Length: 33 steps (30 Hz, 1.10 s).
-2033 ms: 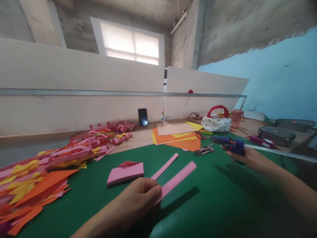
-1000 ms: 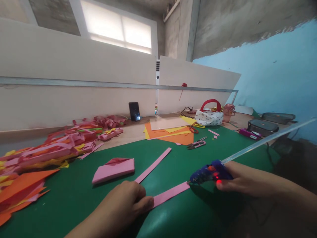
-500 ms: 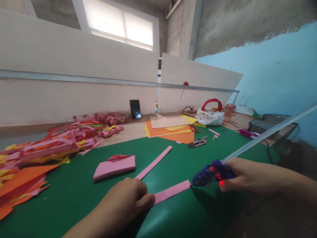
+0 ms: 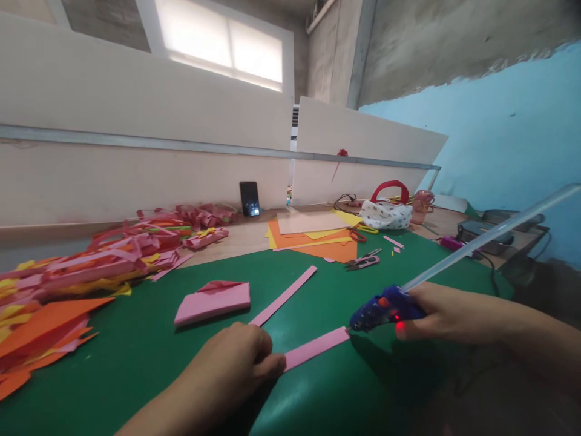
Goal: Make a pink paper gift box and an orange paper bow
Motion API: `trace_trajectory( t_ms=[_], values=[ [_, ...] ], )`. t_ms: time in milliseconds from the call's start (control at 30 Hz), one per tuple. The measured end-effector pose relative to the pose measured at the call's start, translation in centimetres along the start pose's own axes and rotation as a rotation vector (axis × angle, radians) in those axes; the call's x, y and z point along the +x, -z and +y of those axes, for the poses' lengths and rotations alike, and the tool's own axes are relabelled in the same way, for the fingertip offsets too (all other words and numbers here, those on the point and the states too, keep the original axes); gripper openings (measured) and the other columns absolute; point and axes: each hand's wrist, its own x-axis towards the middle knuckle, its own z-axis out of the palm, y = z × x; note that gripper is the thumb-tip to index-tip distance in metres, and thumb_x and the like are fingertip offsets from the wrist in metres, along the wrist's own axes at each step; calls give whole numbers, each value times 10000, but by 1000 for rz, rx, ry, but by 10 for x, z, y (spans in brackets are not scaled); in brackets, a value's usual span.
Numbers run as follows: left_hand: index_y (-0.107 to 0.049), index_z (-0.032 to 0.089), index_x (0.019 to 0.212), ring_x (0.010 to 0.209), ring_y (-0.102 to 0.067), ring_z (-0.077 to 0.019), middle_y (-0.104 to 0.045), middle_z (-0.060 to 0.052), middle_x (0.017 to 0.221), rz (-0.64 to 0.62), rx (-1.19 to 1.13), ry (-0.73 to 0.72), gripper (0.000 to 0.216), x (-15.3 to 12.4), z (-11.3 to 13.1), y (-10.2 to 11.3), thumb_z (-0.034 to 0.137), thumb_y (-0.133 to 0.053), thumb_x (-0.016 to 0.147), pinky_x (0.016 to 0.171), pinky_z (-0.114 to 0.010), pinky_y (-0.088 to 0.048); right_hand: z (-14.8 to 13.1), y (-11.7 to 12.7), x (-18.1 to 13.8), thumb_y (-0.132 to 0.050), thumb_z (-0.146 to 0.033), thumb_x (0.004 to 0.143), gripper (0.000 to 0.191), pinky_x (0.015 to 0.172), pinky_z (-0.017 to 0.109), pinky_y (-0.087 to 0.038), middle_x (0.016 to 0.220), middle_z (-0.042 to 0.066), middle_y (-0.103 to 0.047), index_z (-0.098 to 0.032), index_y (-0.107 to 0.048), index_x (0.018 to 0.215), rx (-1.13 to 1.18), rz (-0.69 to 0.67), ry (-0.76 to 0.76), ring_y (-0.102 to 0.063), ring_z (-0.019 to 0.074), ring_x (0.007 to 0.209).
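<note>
My left hand is closed, its fingers pinning the near end of a pink paper strip flat on the green mat. My right hand grips a blue glue gun with a long clear glue stick jutting from its back. The gun's nozzle touches the strip's far end. A second pink strip and a folded stack of pink paper lie just beyond my left hand.
Heaps of pink, orange and yellow paper scraps fill the left side. Orange and yellow sheets, small snips, a phone, a patterned bag and dark cases sit farther back.
The strip, held up two seconds ago, now lies flat on the mat. My right hand has brought the glue gun from the far right down to the strip's far end.
</note>
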Motion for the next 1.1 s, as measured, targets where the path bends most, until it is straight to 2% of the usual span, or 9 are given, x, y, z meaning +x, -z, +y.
trace_trajectory(
  t_ms=[133, 233, 433, 600, 767, 833, 933, 1033, 1100],
  values=[
    [-404, 199, 476, 468, -302, -119, -337, 32, 479, 13, -5, -8, 342, -2, 0, -1, 410, -460, 739, 462, -273, -162, -1, -1, -7, -623, -455, 760, 308, 622, 234, -433, 811, -5, -615, -249, -699, 976, -3, -8, 1, -528, 188, 735],
    [-437, 200, 484, 473, -322, -122, -373, 28, 487, 4, -6, 3, 330, -1, 1, -1, 411, -461, 736, 465, -270, -175, 0, -1, -9, -628, -454, 753, 308, 612, 230, -432, 805, -9, -624, -246, -701, 968, 4, 5, 3, -537, 185, 723],
    [-446, 198, 486, 477, -332, -121, -385, 29, 487, 14, 12, -3, 324, 0, 0, -1, 407, -459, 734, 471, -273, -173, 1, 0, -2, -615, -484, 767, 336, 618, 240, -437, 824, 2, -635, -239, -693, 983, 8, 39, 9, -536, 191, 736],
    [-467, 199, 491, 473, -338, -121, -396, 28, 486, 14, 5, -11, 324, 0, -1, -2, 409, -460, 738, 472, -268, -176, 1, -4, 1, -621, -470, 760, 347, 636, 248, -443, 828, 0, -638, -241, -691, 1011, 25, 18, 21, -547, 196, 751],
    [-431, 200, 481, 474, -327, -123, -375, 28, 483, 12, 2, 5, 329, 0, 1, -1, 409, -463, 733, 470, -271, -172, 8, -2, -12, -630, -455, 761, 293, 659, 263, -450, 840, -3, -646, -254, -690, 965, 26, -28, -18, -565, 216, 778],
    [-416, 199, 484, 477, -313, -120, -360, 31, 488, 11, -12, 1, 336, -1, 1, -1, 414, -461, 738, 470, -271, -165, 21, 3, -14, -610, -464, 772, 271, 631, 278, -451, 797, 3, -639, -246, -684, 915, 15, 78, -42, -569, 223, 741],
    [-393, 196, 499, 490, -273, -110, -315, 43, 502, 2, -128, -9, 350, -2, 2, 0, 426, -444, 758, 472, -264, -159, 62, 15, -6, -587, -447, 776, 225, 585, 310, -442, 717, 24, -618, -235, -662, 788, -65, 392, -54, -563, 237, 667],
    [-406, 193, 548, 517, -264, -105, -319, 48, 534, 31, -395, -55, 374, -3, 6, 1, 459, -381, 809, 469, -248, -177, 116, 29, 10, -616, -346, 743, 152, 749, 379, -440, 817, 97, -641, -225, -675, 813, -222, 669, 50, -587, 307, 812],
    [-399, 194, 581, 509, -267, -95, -328, 59, 538, 19, -603, -69, 354, -3, 9, 2, 467, -404, 806, 457, -232, -195, 145, 37, 23, -603, -349, 733, 167, 771, 422, -435, 790, 130, -635, -215, -689, 786, -252, 722, 43, -597, 345, 837]
  ],
)
